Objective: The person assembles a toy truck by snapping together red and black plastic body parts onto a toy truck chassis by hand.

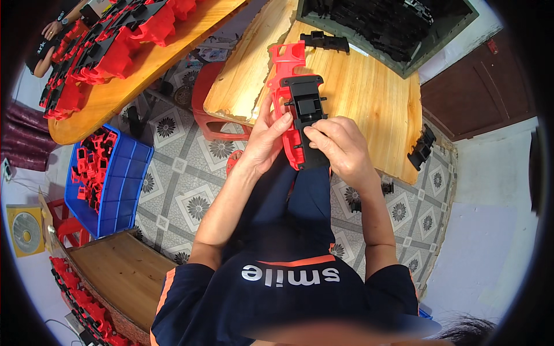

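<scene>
In front of me, over the near edge of the wooden table, a long red plastic housing (292,151) and a black plastic part (306,92) lie against each other. My left hand (264,141) grips the red housing from its left side, thumb along its edge. My right hand (343,147) is closed on the lower right of the black part, fingertips pinched at its face. A red open frame (288,55) shows just beyond them; I cannot tell whether it belongs to the same housing.
A grey crate (404,69) of black parts stands on the wooden table (375,109). A loose black part (325,41) lies near it, another (422,147) at the right edge. Left are a blue crate (124,190) of red parts, a red stool (210,106) and a parts-laden table (167,57). Another person's hand (52,30) shows far left.
</scene>
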Demonstrator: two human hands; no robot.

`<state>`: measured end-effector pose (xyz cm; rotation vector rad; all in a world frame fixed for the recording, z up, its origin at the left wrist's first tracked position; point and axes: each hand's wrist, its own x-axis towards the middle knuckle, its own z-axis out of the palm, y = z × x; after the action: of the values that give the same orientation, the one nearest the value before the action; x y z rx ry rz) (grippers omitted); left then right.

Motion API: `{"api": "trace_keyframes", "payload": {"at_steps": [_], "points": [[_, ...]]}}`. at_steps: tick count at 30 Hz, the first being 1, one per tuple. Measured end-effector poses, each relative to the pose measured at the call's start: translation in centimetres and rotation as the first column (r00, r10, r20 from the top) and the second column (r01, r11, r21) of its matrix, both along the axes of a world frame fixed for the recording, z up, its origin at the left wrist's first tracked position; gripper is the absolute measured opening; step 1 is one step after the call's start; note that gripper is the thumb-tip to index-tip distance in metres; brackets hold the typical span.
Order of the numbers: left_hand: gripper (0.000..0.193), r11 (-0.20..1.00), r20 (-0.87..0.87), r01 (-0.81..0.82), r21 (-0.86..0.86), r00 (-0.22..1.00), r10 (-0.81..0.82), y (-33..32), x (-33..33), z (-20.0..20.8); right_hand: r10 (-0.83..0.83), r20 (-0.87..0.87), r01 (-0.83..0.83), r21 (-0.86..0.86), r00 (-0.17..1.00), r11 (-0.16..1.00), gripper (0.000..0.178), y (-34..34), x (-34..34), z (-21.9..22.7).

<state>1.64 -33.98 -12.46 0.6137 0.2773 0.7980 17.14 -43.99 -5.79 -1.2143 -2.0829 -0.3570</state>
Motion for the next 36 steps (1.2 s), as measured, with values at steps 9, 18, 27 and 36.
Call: {"api": "trace_keyframes", "payload": {"at_steps": [9, 18, 27, 36], "points": [[0.107, 0.985, -0.105, -0.012, 0.172, 0.994, 0.030, -1.1, 0.4, 1.1, -0.166, -0.301, 0.190, 0.051, 0.939, 0.980, 0.039, 1.4, 1.4, -1.4], [0.090, 0.913, -0.300, -0.059, 0.404, 0.934, 0.193, -1.0, -1.3, 2.3, -0.225, -0.942, -0.331, -0.301, 0.250, 0.894, 0.029, 6.3, -0.8, -2.2], [0.116, 0.211, -0.094, -0.238, 0.948, 0.421, 0.902, -4.4, -10.8, 2.9, 0.246, -0.897, -0.483, 0.043, 0.366, 0.875, 0.056, 6.0, -7.6, -1.4], [0.046, -0.408, -0.180, -0.838, 0.361, -0.493, 0.851, -19.6, -39.6, 10.5, 0.056, -0.896, -0.671, -0.286, 0.440, 0.684, 0.035, 9.0, -11.9, -4.1]]}}
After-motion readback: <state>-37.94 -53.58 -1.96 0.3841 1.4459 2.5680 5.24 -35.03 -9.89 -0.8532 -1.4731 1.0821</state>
